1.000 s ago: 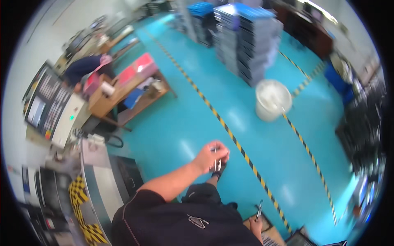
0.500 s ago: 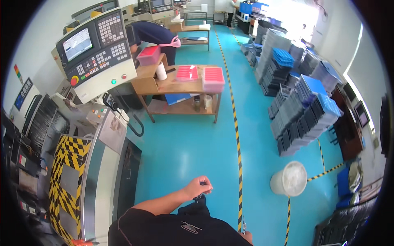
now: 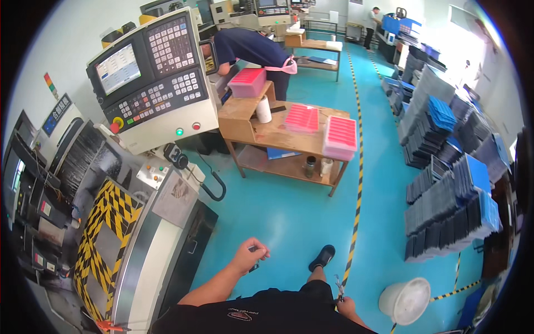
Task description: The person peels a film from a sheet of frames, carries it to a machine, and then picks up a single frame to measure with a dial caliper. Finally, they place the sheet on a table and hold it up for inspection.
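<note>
My left hand (image 3: 246,258) is closed in front of my body, above the floor. A small dark piece (image 3: 254,268) shows at the fingers; its kind is too small to tell. Lower and to the right, my right hand (image 3: 346,306) is wrapped round a slim silver metal tool (image 3: 339,285) whose narrow prongs point forward. Its exact kind is unclear. Neither hand touches the machine (image 3: 144,261) at my left or the wooden workbench (image 3: 283,136) ahead.
A control panel (image 3: 150,78) overhangs the machine. Pink-filled boxes (image 3: 340,137) stand on the bench; a person (image 3: 250,50) bends beyond it. Stacked trays (image 3: 445,220) and a white bucket (image 3: 405,300) are on the right, past a striped floor line (image 3: 356,222).
The view has swung left, shifting the bench and stacks rightward. My right hand and its tool have come further into view, and one foot now shows ahead. My left hand remains closed.
</note>
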`<state>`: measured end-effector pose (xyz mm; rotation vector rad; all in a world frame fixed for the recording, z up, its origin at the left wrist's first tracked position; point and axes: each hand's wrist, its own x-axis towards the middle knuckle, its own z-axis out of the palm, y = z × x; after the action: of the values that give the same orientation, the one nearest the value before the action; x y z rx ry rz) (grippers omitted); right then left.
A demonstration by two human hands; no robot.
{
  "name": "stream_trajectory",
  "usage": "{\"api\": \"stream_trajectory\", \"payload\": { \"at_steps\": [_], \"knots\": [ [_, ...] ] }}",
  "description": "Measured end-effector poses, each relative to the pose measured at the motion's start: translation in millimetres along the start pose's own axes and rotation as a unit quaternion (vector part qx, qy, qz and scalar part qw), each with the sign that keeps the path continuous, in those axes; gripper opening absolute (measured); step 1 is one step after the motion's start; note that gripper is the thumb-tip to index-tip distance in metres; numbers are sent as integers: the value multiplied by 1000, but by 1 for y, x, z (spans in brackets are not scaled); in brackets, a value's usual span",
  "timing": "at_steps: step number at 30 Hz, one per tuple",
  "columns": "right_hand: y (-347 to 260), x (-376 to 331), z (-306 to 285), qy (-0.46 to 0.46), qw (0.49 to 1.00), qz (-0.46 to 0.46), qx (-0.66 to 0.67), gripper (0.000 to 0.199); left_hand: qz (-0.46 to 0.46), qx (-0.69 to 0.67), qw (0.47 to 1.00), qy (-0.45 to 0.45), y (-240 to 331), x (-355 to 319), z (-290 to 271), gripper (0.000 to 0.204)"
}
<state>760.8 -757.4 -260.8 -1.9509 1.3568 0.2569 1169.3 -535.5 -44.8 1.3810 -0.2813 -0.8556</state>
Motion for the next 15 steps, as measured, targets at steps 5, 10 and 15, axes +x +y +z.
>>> {"api": "stream_trajectory", "payload": {
  "at_steps": [5, 10, 15],
  "knots": [
    [-53, 138, -48, -36, 999, -18, -17, 37, 43, -51, 990, 120, 55, 126, 18, 8],
    [-104, 267, -126, -47, 999, -6, -15, 43, 79, -101, 974, 186, 129, 259, 39, 9],
    [-152, 343, -188, -46, 998, -8, -47, 45, 114, -121, 964, 207, 182, 388, 43, 9]
  ]
}}
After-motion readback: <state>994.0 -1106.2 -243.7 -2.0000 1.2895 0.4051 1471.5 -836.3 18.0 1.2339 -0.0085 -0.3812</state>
